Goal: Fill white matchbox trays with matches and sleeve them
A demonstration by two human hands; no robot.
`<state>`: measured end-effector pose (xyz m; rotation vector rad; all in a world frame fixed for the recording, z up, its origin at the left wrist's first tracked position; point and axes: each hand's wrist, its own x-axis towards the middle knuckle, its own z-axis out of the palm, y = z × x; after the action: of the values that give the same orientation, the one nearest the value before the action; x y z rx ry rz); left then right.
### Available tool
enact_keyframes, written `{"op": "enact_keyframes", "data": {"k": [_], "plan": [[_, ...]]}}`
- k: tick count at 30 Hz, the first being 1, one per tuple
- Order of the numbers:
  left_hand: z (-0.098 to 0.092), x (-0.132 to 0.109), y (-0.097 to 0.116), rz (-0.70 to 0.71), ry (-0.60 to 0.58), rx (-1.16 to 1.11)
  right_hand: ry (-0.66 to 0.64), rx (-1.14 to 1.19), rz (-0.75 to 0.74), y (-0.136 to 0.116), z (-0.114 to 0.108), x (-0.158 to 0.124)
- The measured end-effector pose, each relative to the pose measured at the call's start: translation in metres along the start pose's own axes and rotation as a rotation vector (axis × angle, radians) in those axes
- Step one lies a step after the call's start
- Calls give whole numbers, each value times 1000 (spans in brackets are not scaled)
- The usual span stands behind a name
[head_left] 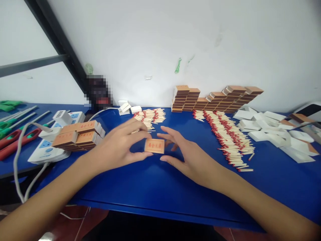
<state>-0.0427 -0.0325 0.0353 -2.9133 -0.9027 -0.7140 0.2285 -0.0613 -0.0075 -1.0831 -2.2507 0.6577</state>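
A small orange matchbox (154, 146) with red lettering is held just above the blue table, in the middle of the head view. My left hand (121, 142) grips its left end between thumb and fingers. Around the right end, my right hand (194, 157) has thumb and fingers apart, very close to the box; nothing shows in its grasp. Behind my left hand lies a fan of loose matches (150, 116), partly covered by the fingers. To the right, long rows of red-tipped matches (229, 142) lie on the table.
Stacked matchboxes (213, 100) stand against the wall. White paper trays (265, 125) are heaped at right, with a few small white boxes (124, 107) at back. On the left, more matchboxes (77, 135) sit by a power strip (47, 150) with white cables, near red-handled tools (20, 142).
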Motion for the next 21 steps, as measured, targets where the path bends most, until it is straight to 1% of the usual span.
{"op": "enact_keyframes", "data": {"k": [2, 3, 5, 6, 7, 9, 11, 14, 17, 20, 21], "plan": [[-23, -15, -3, -76, 23, 128, 17, -32, -11, 1, 0, -1], [-35, -25, -5, -138, 74, 199, 29, -43, -11, 2, 0, -1], [-58, -46, -12, -257, 107, 287, 54, -58, -5, 4, -1, -1], [-67, -57, -16, -312, 142, 323, 67, -63, -4, 4, -1, -1], [-75, -67, -21, -343, 149, 346, 78, -66, -3, 5, -2, 0], [-87, -84, -33, -353, 103, 390, 94, -71, -2, 6, -3, 0], [-95, -96, -44, -340, 48, 436, 104, -72, -2, 7, -4, 1], [-99, -105, -55, -347, 21, 471, 105, -75, -4, 9, -5, 2], [-97, -101, -52, -348, 12, 462, 95, -85, 7, 11, -6, 4], [-92, -90, -45, -372, -1, 432, 90, -99, 20, 12, -7, 6], [-90, -87, -44, -382, -26, 418, 89, -102, 19, 11, -7, 6]]}}
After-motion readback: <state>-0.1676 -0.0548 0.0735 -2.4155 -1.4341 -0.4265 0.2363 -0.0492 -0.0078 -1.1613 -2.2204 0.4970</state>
